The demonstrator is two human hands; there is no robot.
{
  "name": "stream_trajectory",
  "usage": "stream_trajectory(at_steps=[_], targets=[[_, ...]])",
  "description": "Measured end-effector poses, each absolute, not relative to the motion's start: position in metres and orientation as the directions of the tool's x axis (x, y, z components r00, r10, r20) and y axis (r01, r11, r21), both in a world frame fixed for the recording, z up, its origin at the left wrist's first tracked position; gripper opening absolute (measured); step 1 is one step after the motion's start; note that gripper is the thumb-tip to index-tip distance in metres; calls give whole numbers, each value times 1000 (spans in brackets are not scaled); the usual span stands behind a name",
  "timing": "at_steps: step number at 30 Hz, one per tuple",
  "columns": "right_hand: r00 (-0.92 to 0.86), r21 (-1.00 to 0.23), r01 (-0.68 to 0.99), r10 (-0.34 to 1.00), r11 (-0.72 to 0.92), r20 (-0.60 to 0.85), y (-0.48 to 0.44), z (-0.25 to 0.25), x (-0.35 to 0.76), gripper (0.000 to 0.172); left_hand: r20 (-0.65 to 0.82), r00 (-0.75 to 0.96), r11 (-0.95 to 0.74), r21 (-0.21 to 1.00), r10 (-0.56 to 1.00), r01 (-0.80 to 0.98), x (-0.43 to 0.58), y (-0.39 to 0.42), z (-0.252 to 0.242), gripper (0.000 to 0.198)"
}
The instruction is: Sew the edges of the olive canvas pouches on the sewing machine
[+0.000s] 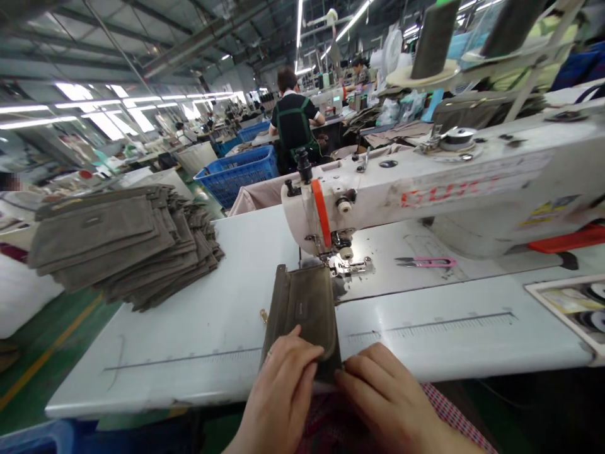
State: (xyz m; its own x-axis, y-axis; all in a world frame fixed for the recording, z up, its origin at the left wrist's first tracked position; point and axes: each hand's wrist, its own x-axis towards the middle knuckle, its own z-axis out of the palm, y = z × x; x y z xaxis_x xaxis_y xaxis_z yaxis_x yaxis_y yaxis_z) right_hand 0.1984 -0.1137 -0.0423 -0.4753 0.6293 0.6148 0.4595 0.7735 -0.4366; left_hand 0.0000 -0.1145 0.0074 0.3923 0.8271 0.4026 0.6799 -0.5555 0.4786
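A grey-brown fabric pouch piece [302, 306] lies on the white sewing table [212, 328], its far end at the presser foot [347, 265] of a white sewing machine [425, 189]. My left hand [283, 384] lies flat on the near end of the piece, fingers stretched out and pressing it down. My right hand [382, 394] rests beside it at the piece's near right corner, fingers curled against the edge.
A tall stack of similar grey pieces [123, 243] sits at the table's left. Pink thread snips [428, 261] lie under the machine arm. Blue crates [239, 170] and a person in a dark shirt [293, 120] are behind. Printed sheets [571, 306] lie at right.
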Motion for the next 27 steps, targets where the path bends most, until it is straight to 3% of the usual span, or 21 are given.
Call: stream_trajectory(at_steps=[3,5,13,20,24,27], targets=[[-486,-438,462,633,771,602,-116,-43,202,12,458,523,-681,313,719,662,9,-117,1,24],[-493,-434,465,633,771,596,-117,-41,205,11,446,538,-681,274,715,679,13,-118,-1,21],[-470,-421,429,595,800,652,-119,-45,209,20,444,519,-673,341,731,656,15,-118,1,19],[-430,-467,441,637,766,640,-120,-43,214,17,435,561,-700,291,704,652,10,-118,-10,27],[-473,-395,454,592,799,653,-115,-36,216,23,445,586,-720,238,677,652,8,-118,-5,24],[-502,-327,446,535,833,680,-108,-31,217,18,308,657,-723,209,688,659,8,-110,15,17]])
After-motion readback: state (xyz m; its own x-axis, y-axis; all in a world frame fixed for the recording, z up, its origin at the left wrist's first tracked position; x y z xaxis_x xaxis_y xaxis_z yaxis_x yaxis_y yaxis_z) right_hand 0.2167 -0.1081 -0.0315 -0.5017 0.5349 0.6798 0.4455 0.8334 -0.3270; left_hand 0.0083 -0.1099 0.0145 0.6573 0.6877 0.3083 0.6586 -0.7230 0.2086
